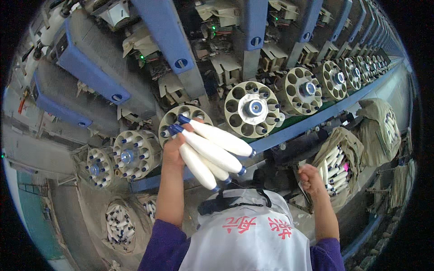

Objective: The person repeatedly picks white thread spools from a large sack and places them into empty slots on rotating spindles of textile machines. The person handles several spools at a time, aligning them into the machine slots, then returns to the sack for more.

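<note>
My left hand [172, 151] grips several white yarn bobbins [210, 153] by their blue ends. They fan out toward the right, with their other blue tips pointing down and right. Behind that hand is a round cream bobbin magazine [199, 113], partly hidden by the bobbins. A second round magazine [240, 100], with a silvery centre and mostly vacant holes, stands just to the right. My right hand [312, 181] is closed with its fingers curled, apart from the magazines. Whether anything small is in it is hidden. Beside it is a cloth sack [355, 142] filled with white bobbins.
A row of winding units with blue panels [255, 27] runs off to the far right. Loaded magazines [135, 156] stand at left. Below them sits a sack of bobbins [120, 226]. Another sack [377, 115] stands at right. A blue rail [289, 131] runs below the magazines.
</note>
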Available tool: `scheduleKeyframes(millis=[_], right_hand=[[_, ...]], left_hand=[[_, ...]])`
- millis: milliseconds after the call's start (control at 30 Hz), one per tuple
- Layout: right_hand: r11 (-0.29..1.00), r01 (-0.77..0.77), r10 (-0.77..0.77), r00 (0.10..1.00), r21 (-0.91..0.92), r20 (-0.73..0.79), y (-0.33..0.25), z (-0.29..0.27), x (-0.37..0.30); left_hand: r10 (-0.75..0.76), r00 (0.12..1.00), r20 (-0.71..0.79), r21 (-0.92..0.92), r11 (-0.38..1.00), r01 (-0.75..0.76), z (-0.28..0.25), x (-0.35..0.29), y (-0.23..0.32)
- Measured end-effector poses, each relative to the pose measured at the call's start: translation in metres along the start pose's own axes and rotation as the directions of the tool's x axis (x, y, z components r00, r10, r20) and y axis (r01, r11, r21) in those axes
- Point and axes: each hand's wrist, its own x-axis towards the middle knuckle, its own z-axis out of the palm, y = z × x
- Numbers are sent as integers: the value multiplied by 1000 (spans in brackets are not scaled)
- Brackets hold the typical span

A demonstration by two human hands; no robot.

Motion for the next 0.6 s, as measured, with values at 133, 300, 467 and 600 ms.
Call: scheduleKeyframes(millis=[133,300,467,600], right_hand=[[741,249,-392,914,-624,-101,6,-32,-1],[408,715,-750,617,-567,238,-44,58,-1],[444,771,-646,629,-457,433,-103,127,10],[646,730,-600,667,-223,442,-116,140,32]], left_hand=[[-29,1000,1,116,993,29,8,27,-10],[-71,985,156,150,988,48,50,64,-50],[-99,949,298,442,896,-45,86,78,-79],[-117,962,246,417,909,4,94,78,-93]])
